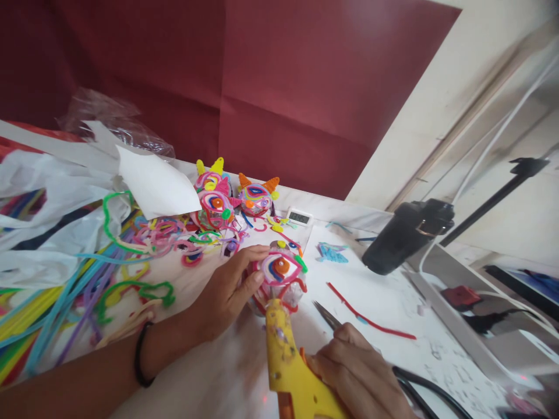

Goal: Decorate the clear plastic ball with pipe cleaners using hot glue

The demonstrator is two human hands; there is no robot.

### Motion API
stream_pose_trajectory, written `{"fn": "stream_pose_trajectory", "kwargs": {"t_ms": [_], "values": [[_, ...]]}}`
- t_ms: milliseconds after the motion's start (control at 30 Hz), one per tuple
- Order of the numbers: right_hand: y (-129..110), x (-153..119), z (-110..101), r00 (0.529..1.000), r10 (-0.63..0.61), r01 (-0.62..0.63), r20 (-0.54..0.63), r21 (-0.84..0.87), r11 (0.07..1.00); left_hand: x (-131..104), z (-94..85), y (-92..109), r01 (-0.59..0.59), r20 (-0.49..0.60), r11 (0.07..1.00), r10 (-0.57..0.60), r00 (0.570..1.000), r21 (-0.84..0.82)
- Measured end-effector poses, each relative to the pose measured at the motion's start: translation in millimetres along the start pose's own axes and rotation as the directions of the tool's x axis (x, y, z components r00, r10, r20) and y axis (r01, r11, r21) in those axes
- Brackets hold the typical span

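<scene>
My left hand (231, 285) is closed around the side of a craft head (283, 270) made of pipe cleaners on a clear round body. The head has a large eye with an orange centre and red, pink and green trim. My right hand (356, 372) grips a yellow hot glue gun (282, 355) with an orange trigger. The gun's nozzle points at the lower front of the head, touching or very close. Metal scissors blades (325, 314) stick out past my right hand, with black handles behind it; whether the hand holds them too, I cannot tell.
Finished-looking craft heads (257, 198) stand at the back by a small digital timer (299, 217). Loose pipe cleaners (65, 302) cover the left. A red pipe cleaner (371, 320) and a blue piece (332, 252) lie right, near a black cylinder (397, 238) and a power strip (460, 295).
</scene>
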State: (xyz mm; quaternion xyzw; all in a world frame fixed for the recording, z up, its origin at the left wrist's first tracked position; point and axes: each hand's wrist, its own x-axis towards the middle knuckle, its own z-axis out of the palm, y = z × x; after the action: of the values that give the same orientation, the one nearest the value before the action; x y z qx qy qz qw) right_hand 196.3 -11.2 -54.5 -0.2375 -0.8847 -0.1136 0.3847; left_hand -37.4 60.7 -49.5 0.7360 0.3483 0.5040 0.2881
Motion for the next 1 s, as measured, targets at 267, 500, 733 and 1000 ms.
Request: {"fn": "stream_pose_trajectory", "kwargs": {"t_ms": [267, 500, 733, 1000], "values": [[-2.4, 4.7, 3.6, 0.996, -0.034, 0.031, -0.084, -0.034, 0.999, -0.3, -0.3, -0.7, 0.006, -0.001, 1.0, -0.006, 1.0, 0.009], [-3.3, 1.5, 5.0, 0.993, 0.016, -0.02, -0.118, -0.032, 0.999, -0.3, 1.3, -3.4, -0.006, -0.01, 1.0, 0.006, 1.0, 0.003], [-10.6, 13.9, -10.2, 0.999, -0.005, 0.003, -0.051, -0.041, 0.999, -0.4, 2.3, -6.6, -0.015, -0.01, 1.0, 0.015, 1.0, 0.011], [-9.0, 3.4, -5.3, 0.999, -0.045, 0.045, -0.012, -0.033, 0.998, 0.1, 2.2, -4.6, -0.02, -0.018, 1.0, 0.02, 1.0, 0.01]]}}
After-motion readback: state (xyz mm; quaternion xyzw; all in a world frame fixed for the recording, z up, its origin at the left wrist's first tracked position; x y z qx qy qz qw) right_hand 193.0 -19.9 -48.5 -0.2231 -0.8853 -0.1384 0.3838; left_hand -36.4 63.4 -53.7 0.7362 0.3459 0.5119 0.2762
